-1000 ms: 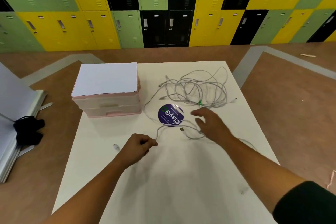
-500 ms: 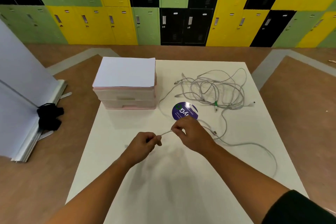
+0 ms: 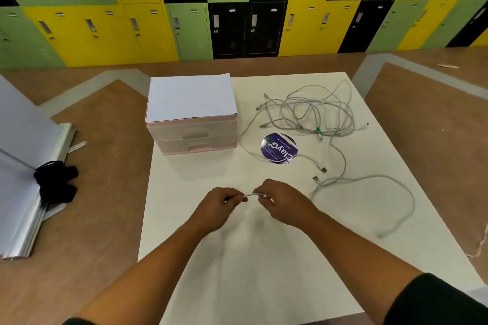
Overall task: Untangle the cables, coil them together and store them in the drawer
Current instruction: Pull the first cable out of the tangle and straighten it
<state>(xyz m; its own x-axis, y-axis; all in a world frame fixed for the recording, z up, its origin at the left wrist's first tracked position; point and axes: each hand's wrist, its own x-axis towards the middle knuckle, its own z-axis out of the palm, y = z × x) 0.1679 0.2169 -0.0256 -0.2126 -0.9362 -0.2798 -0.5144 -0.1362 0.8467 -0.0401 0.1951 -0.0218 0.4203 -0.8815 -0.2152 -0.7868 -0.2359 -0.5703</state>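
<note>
Both hands have come close together since 1 second ago, when the right one was spread flat and reaching for the wires. Now the left hand (image 3: 219, 206) and the right hand (image 3: 286, 203) are over the middle of the surface (image 3: 264, 272), a bit toward the near edge. Each one pinches the same gray cable (image 3: 254, 195) between thumb and curled fingers. Only a short bit of it shows, bent in a small arch from 1 hand to the other. Where it goes behind the right hand I cannot tell. Just beside that hand, toward the right edge, a long loop (image 3: 390, 179) of cable lies flat and ends in a small tip near that edge. 2 metal plugs (image 3: 322, 168) lie near each other between the loop and a round blue sticker (image 3: 279, 148). The cable pile (image 3: 311, 111) is in the far right corner, all mixed up, with a green tie (image 3: 318, 130) on its near side. The drawer box (image 3: 194, 138) sits in the far left corner. It is pink and has 2 drawers, both pushed in, and a white sheet (image 3: 190, 97) lies on top. On the brown floor (image 3: 100, 140) past the left edge are white boards (image 3: 18, 155) with a black thing (image 3: 55, 185) at their edge. Yellow, green and black lockers (image 3: 237, 8) fill the back wall.
</note>
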